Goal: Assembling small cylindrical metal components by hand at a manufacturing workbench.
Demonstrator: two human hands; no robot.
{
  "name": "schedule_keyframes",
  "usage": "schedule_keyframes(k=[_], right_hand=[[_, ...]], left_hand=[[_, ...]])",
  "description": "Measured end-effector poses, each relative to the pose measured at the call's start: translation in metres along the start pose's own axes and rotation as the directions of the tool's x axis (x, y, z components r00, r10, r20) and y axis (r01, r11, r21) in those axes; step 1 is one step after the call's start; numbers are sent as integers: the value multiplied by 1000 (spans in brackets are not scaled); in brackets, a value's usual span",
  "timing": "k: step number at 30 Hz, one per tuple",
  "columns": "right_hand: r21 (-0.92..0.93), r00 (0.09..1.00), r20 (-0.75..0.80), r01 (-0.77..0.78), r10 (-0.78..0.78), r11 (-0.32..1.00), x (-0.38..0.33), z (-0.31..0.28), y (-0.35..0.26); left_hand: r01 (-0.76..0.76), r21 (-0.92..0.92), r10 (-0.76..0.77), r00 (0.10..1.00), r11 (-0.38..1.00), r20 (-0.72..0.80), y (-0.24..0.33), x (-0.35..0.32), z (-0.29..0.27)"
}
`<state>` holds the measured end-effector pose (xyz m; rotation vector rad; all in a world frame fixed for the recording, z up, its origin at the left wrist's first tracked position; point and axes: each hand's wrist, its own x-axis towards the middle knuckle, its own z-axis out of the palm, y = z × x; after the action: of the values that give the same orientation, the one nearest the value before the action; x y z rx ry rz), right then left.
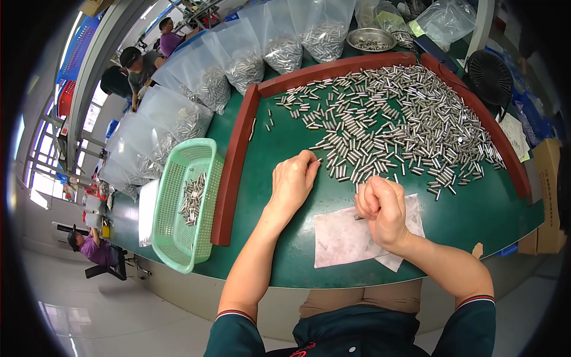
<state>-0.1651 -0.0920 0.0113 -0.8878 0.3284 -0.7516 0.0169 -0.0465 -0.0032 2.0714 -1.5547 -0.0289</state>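
Small batch of metal pins (193, 199) in green basket (206, 231); far larger pile (410, 119) loose on table (267, 156): apparently early, most left. Left hand (292, 181) pinches pin (319, 160) at pile's near edge, back upward. Right hand (383, 211) curled closed above pale cloth (336, 241); cannot tell what it encloses.

Glossy pale floor (128, 315), bright barred windows (47, 185), black chair (107, 272)
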Motion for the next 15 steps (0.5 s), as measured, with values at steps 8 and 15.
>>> schedule_keyframes(k=[8,15], right_hand=[[15,1000,-5,-11,11,1000,0,0,-2],[12,1000,-9,-6,7,1000,1,1,-2]], left_hand=[[508,-837,-56,847,-206,528,-4,-13,-15],[504,-821,-139,823,-269,551,6,-14,-16]])
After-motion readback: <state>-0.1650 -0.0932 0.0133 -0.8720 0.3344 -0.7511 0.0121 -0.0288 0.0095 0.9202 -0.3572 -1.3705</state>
